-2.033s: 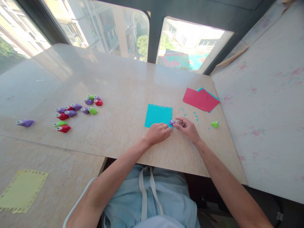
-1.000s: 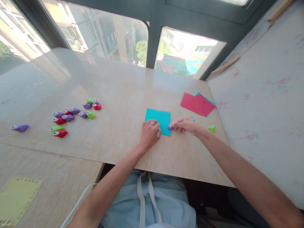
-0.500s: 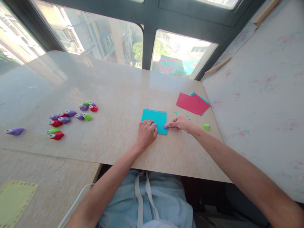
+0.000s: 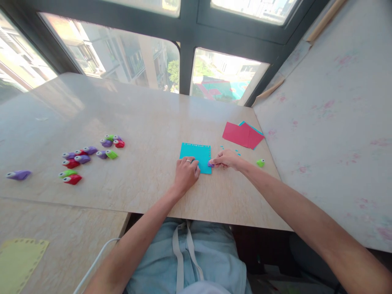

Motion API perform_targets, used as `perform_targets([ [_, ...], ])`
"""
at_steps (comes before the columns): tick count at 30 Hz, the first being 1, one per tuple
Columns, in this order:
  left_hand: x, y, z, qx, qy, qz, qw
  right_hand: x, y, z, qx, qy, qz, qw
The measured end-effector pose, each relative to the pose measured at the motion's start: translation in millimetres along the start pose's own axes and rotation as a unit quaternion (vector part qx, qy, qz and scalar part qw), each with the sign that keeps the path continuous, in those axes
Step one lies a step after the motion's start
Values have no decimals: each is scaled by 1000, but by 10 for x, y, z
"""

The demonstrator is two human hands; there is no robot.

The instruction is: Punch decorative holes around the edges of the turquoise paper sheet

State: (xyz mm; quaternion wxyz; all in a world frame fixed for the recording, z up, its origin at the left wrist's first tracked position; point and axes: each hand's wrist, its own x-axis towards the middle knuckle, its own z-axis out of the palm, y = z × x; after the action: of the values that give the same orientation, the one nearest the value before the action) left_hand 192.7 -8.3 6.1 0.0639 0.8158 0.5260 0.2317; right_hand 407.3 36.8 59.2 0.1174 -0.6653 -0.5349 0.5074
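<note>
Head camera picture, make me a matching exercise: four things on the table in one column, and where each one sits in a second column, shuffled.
Things:
1. teal paper
2. lone green punch
3. red paper
4. yellow sheet

Places:
A. near left corner, on the lower table
B. under the left hand
C. far right, overlapping a teal sheet
D. alone, right of the right hand

Pairs: 1-B, 2-D, 3-C, 4-A
</note>
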Motion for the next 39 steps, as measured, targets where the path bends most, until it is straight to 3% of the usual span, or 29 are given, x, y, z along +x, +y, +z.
perform_targets([
  [9,-18,-9,3,-3,6,5,1000,3,41,0,7,5,-3,1000],
  [23,-16,-11,8,-24,2,-6,1000,-80,120,-41,56,-44,-11,997],
  [27,-17,-9,12,-29,1,-11,1000,-107,208,71,-42,42,-68,996],
  [30,-25,-9,6,-35,-1,-16,999,-140,309,192,-130,122,-165,970],
  [34,-41,-16,-6,-42,-3,-17,999,-167,400,255,-183,139,-251,940],
  [39,-49,-18,-14,-47,0,-16,999,-182,450,151,-176,152,-247,941],
])
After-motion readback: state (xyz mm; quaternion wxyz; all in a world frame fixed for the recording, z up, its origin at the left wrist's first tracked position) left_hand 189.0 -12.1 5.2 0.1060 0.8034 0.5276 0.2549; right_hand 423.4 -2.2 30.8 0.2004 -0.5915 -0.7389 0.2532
